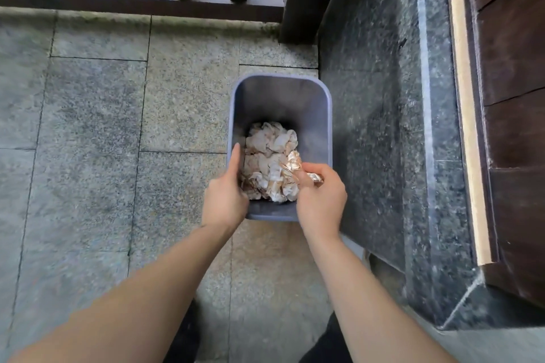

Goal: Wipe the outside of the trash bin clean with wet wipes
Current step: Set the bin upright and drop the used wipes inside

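Note:
A grey-blue rectangular trash bin stands on the stone floor, seen from above. Its bottom holds several crumpled, brown-stained wipes. My left hand grips the bin's near left rim, index finger lying straight along the edge. My right hand is at the near right rim and pinches a soiled, crumpled wipe that hangs over the bin's opening. The bin's outer walls are mostly hidden from this angle.
A dark polished stone ledge rises right beside the bin on the right, with dark wood panelling beyond. A wooden railing runs along the far edge. Paved stone floor stretches to the left.

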### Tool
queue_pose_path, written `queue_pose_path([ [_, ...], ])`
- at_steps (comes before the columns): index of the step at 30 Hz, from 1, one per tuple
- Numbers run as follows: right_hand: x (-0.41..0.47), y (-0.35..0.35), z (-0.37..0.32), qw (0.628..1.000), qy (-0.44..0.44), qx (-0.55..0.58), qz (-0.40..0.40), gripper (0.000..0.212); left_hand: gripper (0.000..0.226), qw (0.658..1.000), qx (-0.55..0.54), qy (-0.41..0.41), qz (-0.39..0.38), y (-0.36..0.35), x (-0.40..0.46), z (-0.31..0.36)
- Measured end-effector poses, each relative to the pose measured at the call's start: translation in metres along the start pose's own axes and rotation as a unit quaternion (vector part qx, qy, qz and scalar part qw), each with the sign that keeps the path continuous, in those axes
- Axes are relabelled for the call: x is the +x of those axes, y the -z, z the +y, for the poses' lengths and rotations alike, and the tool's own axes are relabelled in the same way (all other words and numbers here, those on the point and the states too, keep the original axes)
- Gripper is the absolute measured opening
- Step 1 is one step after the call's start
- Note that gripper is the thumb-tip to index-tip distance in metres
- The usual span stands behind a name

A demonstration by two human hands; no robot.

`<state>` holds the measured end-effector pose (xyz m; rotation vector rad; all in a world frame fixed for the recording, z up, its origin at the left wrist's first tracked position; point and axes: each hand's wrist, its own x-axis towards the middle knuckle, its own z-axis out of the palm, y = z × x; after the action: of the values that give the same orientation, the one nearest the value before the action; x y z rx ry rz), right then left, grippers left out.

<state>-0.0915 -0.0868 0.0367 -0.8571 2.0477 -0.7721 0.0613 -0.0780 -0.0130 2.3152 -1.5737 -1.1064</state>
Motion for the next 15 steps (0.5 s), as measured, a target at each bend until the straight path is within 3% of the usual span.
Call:
queue_pose_path([
  [7, 0.024, -0.013, -0.011, 0.998, 0.041, -0.037, -0.005, 0.014, 0.094, 0.997, 0.044, -0.057, 0.032, -0.007, 0.037, 0.017],
  [11, 0.023, -0.012, -0.017, 0.994, 0.089, -0.066, -0.003, 0.018, 0.080, 0.966, 0.218, -0.133, 0.045, 0.000, 0.030, 0.008],
  [15, 0.022, -0.018, -0.021, 0.991, 0.097, -0.090, -0.029, 0.026, 0.075, 0.948, 0.272, -0.165, 0.014, 0.010, 0.027, 0.000],
])
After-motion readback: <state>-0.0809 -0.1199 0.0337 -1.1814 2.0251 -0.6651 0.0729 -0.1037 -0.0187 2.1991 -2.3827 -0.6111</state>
